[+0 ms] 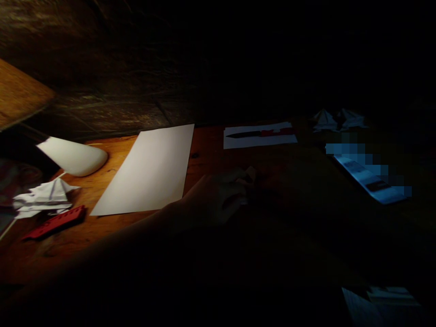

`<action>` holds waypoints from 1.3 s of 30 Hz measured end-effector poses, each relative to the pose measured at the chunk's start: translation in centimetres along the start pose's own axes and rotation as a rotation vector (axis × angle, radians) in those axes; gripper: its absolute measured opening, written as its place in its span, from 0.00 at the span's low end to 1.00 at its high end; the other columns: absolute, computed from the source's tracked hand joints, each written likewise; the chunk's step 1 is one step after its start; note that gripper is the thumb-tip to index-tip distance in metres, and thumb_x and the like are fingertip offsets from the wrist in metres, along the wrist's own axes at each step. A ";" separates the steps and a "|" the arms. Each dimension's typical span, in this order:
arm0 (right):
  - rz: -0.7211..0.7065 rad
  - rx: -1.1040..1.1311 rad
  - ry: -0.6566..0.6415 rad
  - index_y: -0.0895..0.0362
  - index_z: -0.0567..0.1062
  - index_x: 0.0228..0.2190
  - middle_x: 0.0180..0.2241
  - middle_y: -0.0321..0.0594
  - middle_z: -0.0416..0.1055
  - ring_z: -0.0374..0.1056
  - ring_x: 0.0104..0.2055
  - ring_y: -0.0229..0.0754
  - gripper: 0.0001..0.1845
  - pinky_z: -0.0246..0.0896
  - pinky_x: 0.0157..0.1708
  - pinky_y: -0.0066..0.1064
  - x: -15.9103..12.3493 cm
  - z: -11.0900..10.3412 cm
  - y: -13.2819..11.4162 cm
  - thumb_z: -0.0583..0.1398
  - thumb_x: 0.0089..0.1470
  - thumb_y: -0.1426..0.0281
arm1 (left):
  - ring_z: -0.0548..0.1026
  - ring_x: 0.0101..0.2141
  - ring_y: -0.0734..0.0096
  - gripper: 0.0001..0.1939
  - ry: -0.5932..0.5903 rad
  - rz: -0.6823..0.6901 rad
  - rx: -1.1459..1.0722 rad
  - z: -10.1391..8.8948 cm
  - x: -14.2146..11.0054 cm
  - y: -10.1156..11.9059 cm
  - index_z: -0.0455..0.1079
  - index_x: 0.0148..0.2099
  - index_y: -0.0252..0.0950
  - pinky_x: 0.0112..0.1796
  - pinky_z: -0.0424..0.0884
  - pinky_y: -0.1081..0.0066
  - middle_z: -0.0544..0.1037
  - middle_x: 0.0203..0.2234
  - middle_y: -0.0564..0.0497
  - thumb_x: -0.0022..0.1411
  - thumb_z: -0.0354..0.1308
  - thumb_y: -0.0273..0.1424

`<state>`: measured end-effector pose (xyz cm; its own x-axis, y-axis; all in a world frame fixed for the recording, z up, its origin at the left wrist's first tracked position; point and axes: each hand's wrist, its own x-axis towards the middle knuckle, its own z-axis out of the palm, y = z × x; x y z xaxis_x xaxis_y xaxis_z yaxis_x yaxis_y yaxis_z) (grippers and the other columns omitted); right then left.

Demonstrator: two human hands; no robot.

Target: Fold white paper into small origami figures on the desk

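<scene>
My left hand (213, 197) reaches in from the lower left over the wooden table. Its fingers are bent around a small folded piece of paper (251, 175), which shows pale near the fingertips. Deep shadow hides much of the hand and paper. A dim reddish shape to the right of the paper may be my right hand (277, 181); its fingers cannot be made out. A large white sheet (150, 170) lies left of my left hand. Beyond the hands, a knife (260, 133) with a dark blade and red handle rests on smaller white paper (235, 143).
On the left stand a white lamp base (75, 156) and its shade (20, 95). Nearby lie a folded paper shape (47, 195) and a red notched strip (56, 222). Rightward are two folded papers (325, 120), a lit phone (369, 177) and more paper (364, 309).
</scene>
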<state>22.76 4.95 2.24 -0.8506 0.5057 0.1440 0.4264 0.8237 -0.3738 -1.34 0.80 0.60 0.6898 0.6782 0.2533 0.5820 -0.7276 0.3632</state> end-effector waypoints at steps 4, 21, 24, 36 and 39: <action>0.039 0.076 -0.049 0.51 0.85 0.42 0.48 0.40 0.79 0.74 0.40 0.42 0.11 0.62 0.38 0.34 0.1 -0.1 0.4 0.61 0.65 0.67 | 0.78 0.44 0.65 0.08 0.025 0.005 -0.058 -0.5 0.3 -0.1 0.77 0.41 0.36 0.39 0.75 0.68 0.77 0.47 0.46 0.66 0.56 0.24; -0.046 0.238 -0.061 0.55 0.84 0.41 0.48 0.42 0.74 0.72 0.44 0.43 0.08 0.65 0.42 0.35 0.0 0.2 2.8 0.63 0.62 0.70 | 0.79 0.42 0.68 0.05 0.032 -0.075 -0.080 0.4 0.6 0.2 0.78 0.42 0.36 0.39 0.74 0.70 0.78 0.48 0.47 0.68 0.60 0.27; -0.051 0.259 -0.053 0.57 0.83 0.41 0.48 0.43 0.75 0.72 0.45 0.44 0.08 0.66 0.45 0.38 0.1 0.4 3.0 0.63 0.62 0.71 | 0.79 0.43 0.69 0.05 0.046 -0.075 -0.104 0.2 0.8 0.4 0.78 0.40 0.35 0.40 0.74 0.70 0.77 0.46 0.48 0.66 0.61 0.24; 0.004 0.347 -0.027 0.56 0.80 0.32 0.45 0.41 0.76 0.72 0.44 0.43 0.04 0.64 0.42 0.35 0.6 1.0 4.0 0.64 0.59 0.72 | 0.80 0.44 0.69 0.04 0.063 -0.175 -0.304 0.1 1.2 -0.7 0.79 0.36 0.37 0.46 0.76 0.67 0.80 0.44 0.50 0.62 0.66 0.23; 0.010 0.355 -0.015 0.55 0.82 0.31 0.45 0.40 0.77 0.73 0.46 0.44 0.04 0.65 0.45 0.35 0.6 1.1 4.1 0.65 0.58 0.72 | 0.80 0.44 0.69 0.04 0.068 -0.184 -0.354 0.2 1.2 -1.0 0.79 0.35 0.37 0.45 0.76 0.67 0.80 0.43 0.50 0.61 0.66 0.23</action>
<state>23.61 8.35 -0.22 -0.8524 0.5075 0.1262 0.3034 0.6766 -0.6710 -0.97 2.34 0.36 0.5514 0.8075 0.2096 0.5007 -0.5213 0.6910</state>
